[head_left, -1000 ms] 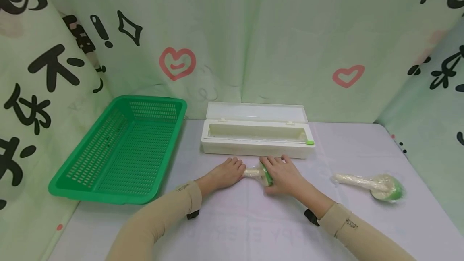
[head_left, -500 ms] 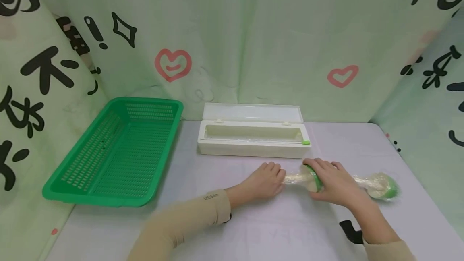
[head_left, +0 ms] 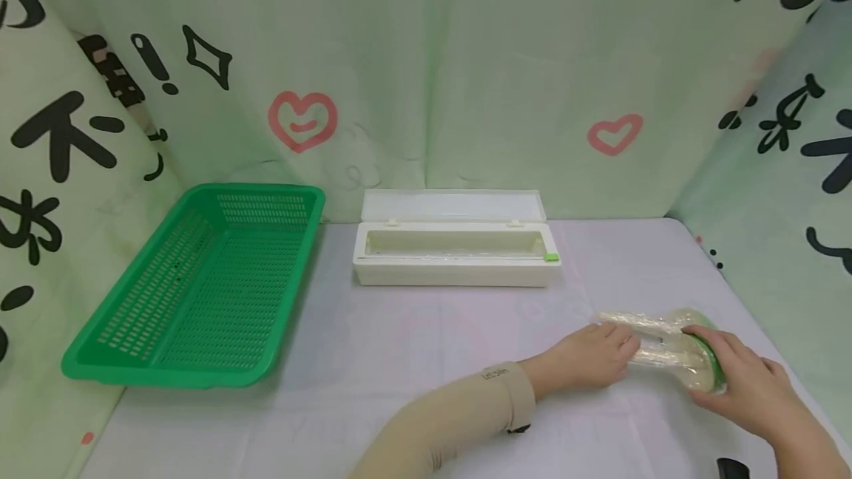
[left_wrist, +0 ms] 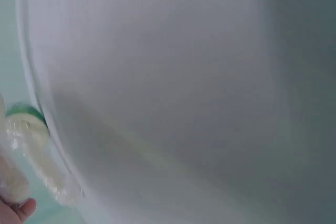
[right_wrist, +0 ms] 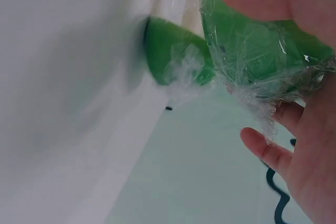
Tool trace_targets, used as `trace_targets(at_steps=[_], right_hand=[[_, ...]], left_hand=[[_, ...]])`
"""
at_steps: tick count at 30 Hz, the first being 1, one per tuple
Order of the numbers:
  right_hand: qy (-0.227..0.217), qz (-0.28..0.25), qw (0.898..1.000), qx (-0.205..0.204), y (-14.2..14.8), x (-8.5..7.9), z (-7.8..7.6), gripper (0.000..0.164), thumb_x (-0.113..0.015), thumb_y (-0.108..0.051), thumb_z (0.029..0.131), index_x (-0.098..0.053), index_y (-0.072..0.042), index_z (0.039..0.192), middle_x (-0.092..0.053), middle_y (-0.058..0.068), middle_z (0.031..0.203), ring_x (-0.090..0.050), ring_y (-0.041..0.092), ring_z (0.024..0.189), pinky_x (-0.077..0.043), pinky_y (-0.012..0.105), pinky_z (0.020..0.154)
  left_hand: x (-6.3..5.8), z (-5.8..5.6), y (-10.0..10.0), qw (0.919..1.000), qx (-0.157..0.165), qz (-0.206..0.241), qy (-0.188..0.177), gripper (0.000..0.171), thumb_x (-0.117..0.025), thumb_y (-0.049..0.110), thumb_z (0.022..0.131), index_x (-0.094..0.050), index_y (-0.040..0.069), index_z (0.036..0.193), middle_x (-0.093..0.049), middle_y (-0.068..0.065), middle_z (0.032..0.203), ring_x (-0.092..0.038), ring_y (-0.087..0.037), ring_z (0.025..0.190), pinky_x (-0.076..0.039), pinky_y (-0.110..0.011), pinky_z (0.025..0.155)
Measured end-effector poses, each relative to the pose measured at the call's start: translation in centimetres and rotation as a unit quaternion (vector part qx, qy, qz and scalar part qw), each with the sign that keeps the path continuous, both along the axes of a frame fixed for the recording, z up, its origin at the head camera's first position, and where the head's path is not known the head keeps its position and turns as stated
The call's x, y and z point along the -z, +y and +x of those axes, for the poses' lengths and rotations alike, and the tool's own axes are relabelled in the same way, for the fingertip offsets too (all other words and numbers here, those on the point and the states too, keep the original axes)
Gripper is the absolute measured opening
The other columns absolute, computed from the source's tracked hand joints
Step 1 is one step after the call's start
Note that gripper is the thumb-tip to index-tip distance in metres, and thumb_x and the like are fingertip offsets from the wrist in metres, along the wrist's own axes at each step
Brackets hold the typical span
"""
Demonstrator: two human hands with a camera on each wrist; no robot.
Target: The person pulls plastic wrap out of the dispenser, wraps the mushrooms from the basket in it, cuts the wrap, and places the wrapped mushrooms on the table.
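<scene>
A film-wrapped piece with a cream stem and a rounded green head is held between both hands. My left hand grips the stem end, and my right hand clasps the green head. In the right wrist view, the thumb lies over that wrapped green head, with fingers below. A second wrapped piece of the same kind lies on the table just beyond, side by side with the first. Its green end shows there too. Whether the two touch, I cannot tell.
A green slotted basket stands on the left of the white-covered table. Near the back, a white box has its lid raised and a small green slider at its right. Printed curtains enclose the back and sides.
Both hands have carried the wrapped piece rightward from in front of the white box, bringing it alongside the second piece. The head view has also shifted slightly right.
</scene>
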State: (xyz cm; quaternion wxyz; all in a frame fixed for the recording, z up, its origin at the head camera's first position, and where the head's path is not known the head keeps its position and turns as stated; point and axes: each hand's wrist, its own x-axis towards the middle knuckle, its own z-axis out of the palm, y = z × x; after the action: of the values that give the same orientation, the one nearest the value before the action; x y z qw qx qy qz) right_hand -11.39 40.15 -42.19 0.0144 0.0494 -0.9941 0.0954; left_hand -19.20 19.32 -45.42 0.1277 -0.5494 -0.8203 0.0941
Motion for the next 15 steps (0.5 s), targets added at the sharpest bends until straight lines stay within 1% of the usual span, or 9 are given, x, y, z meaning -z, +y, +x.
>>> trace_targets(at_steps=[2, 4, 8, 9, 12, 15], right_hand=[[-0.008, -0.005, 1.000, 0.019, 1.0, 0.6, 0.3, 0.091, -0.081, -0.018, 0.058, -0.030, -0.008, 0.133, -0.041, 0.026, 0.117, -0.043, 0.045, 0.099, -0.026, 0.064, 0.071], [-0.016, -0.015, 0.999, 0.036, 1.7, 1.1, 0.5, 0.092, -0.081, -0.017, 0.059, -0.028, -0.006, 0.134, -0.038, 0.028, 0.118, -0.041, 0.048, 0.100, -0.024, 0.065, 0.072], [-0.025, -0.033, 0.998, 0.044, 2.5, 1.8, 0.4, 0.092, -0.080, -0.015, 0.060, -0.026, -0.004, 0.135, -0.035, 0.032, 0.120, -0.039, 0.052, 0.101, -0.024, 0.068, 0.071], [-0.024, -0.036, 0.998, 0.045, 2.5, 2.0, 0.4, 0.093, -0.080, -0.015, 0.060, -0.026, -0.004, 0.135, -0.035, 0.032, 0.120, -0.039, 0.052, 0.102, -0.025, 0.068, 0.071], [-0.044, -0.041, 0.997, 0.055, 3.0, 2.3, 0.4, 0.094, -0.080, -0.019, 0.063, -0.023, -0.003, 0.136, -0.032, 0.035, 0.120, -0.036, 0.053, 0.103, -0.025, 0.070, 0.071], [-0.068, -0.039, 0.994, 0.079, 3.5, 2.6, 0.4, 0.098, -0.080, -0.027, 0.063, -0.020, -0.002, 0.137, -0.029, 0.038, 0.120, -0.034, 0.054, 0.104, -0.024, 0.070, 0.073]], left_hand=[[0.2, 0.3, 1.0, 0.9999, 0.006, 0.008, -0.006, 0.029, -0.032, 0.027, 0.098, -0.041, 0.016, 0.124, -0.044, 0.007, 0.115, -0.045, -0.005, 0.099, -0.039, -0.014, 0.082], [0.6, 0.4, 1.7, 0.9998, 0.004, 0.015, -0.012, 0.028, -0.029, 0.024, 0.100, -0.040, 0.017, 0.124, -0.044, 0.007, 0.117, -0.045, -0.005, 0.103, -0.039, -0.014, 0.084], [1.3, 0.6, 2.6, 0.9998, -0.016, 0.001, -0.010, 0.031, -0.024, 0.024, 0.101, -0.037, 0.022, 0.129, -0.040, 0.009, 0.123, -0.041, -0.004, 0.109, -0.036, -0.015, 0.089], [1.4, 0.5, 2.7, 0.9997, -0.023, -0.001, -0.011, 0.031, -0.023, 0.025, 0.101, -0.036, 0.023, 0.130, -0.039, 0.009, 0.124, -0.041, -0.004, 0.110, -0.036, -0.015, 0.090], [1.9, 0.5, 3.2, 0.9991, -0.034, -0.006, -0.025, 0.032, -0.023, 0.025, 0.101, -0.033, 0.025, 0.131, -0.037, 0.011, 0.128, -0.040, -0.002, 0.110, -0.037, -0.015, 0.088], [2.0, 0.6, 3.6, 0.9982, -0.038, -0.011, -0.044, 0.032, -0.023, 0.026, 0.101, -0.031, 0.026, 0.132, -0.035, 0.012, 0.128, -0.040, -0.001, 0.110, -0.037, -0.013, 0.085]])
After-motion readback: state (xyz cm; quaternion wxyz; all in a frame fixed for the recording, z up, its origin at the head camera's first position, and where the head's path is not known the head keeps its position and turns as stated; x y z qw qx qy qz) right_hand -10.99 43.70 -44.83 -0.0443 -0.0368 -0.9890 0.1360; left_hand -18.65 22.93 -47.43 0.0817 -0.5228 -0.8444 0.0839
